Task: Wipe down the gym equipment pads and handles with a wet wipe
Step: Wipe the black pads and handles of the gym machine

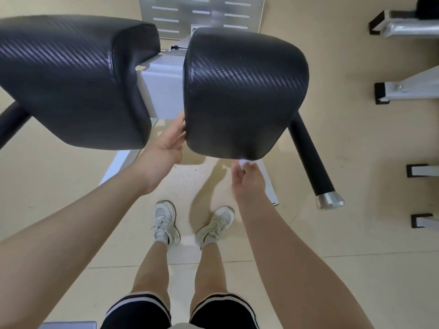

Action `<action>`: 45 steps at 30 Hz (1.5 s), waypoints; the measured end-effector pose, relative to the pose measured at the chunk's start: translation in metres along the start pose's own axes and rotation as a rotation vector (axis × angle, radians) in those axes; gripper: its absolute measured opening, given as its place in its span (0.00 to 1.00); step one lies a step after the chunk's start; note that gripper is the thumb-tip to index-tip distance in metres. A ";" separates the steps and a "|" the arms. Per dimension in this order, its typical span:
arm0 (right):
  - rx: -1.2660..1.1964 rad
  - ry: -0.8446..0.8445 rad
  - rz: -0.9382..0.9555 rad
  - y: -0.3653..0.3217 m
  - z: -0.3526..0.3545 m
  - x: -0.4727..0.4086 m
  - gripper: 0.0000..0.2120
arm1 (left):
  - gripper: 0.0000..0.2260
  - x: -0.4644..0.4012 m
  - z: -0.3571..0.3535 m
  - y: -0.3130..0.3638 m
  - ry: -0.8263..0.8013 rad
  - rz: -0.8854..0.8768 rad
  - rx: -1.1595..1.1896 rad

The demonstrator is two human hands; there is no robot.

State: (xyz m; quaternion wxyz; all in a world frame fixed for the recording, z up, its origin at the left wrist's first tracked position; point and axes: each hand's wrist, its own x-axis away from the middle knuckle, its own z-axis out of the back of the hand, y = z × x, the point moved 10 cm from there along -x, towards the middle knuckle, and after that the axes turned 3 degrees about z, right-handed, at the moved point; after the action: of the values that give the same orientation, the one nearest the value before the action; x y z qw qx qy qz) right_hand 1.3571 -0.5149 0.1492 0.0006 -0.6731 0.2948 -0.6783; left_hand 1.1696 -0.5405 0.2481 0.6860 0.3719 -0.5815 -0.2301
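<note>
Two black textured pads fill the upper view: the left pad (73, 79) and the right pad (242, 91). My left hand (166, 143) rests flat against the near left edge of the right pad, fingers partly tucked under it. My right hand (247, 176) pinches a small white wet wipe (245, 162) against the lower near edge of the right pad. Most of the wipe is hidden in my fingers. A black handle (308, 153) with a silver end cap sticks out below the right pad, and another black handle (11, 122) shows at the far left.
The grey machine frame (164, 91) sits between the pads, with a metal footplate (202, 15) beyond. Feet of other equipment frames (389, 91) line the right edge. My legs and white shoes (166, 222) stand on the beige floor below the pads.
</note>
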 end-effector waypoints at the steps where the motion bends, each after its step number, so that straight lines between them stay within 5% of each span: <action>1: 0.139 0.002 0.011 0.005 -0.008 0.003 0.05 | 0.45 0.000 0.001 0.001 -0.018 0.003 -0.005; 6: 0.283 -0.118 0.092 0.047 -0.039 0.028 0.10 | 0.42 0.004 0.008 0.014 -0.114 -0.014 -0.032; 10: 0.361 -0.368 0.176 0.046 -0.080 0.082 0.13 | 0.29 0.019 0.045 0.021 0.040 -0.050 -0.032; 14: 0.796 -0.300 0.809 -0.037 -0.110 0.149 0.11 | 0.14 0.044 0.077 0.028 0.095 -0.092 0.009; 17: 1.152 -0.263 1.353 -0.073 -0.161 0.206 0.11 | 0.13 0.053 0.089 0.028 0.080 -0.079 -0.010; 20: 1.472 -0.124 2.022 -0.060 -0.206 0.241 0.10 | 0.13 0.056 0.100 0.029 0.077 -0.086 0.044; 22: 1.719 -0.031 2.279 -0.039 -0.220 0.225 0.07 | 0.14 0.059 0.102 0.024 0.052 -0.066 0.150; 27: 2.745 -0.050 1.825 0.026 -0.202 0.149 0.06 | 0.17 0.060 0.111 -0.005 0.044 -0.025 0.060; 33: 2.815 -0.515 1.359 0.087 -0.166 0.110 0.07 | 0.17 0.061 0.110 -0.030 -0.006 0.053 0.020; 37: 2.198 -0.577 0.995 0.075 -0.151 0.122 0.18 | 0.16 0.064 0.114 -0.027 -0.002 0.064 0.007; 41: 1.318 -0.426 0.853 0.015 -0.132 0.181 0.13 | 0.16 0.074 0.096 0.009 -0.083 -0.035 -0.088; 45: 0.773 -0.420 0.590 -0.018 -0.098 0.212 0.11 | 0.12 0.088 0.052 0.057 -0.254 -0.068 -0.060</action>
State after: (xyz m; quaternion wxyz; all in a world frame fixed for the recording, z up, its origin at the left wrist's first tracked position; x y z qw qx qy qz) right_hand 1.2550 -0.5449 0.3577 0.4986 -0.6337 0.1934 -0.5589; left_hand 1.1317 -0.5836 0.3498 0.6096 0.3385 -0.6434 -0.3159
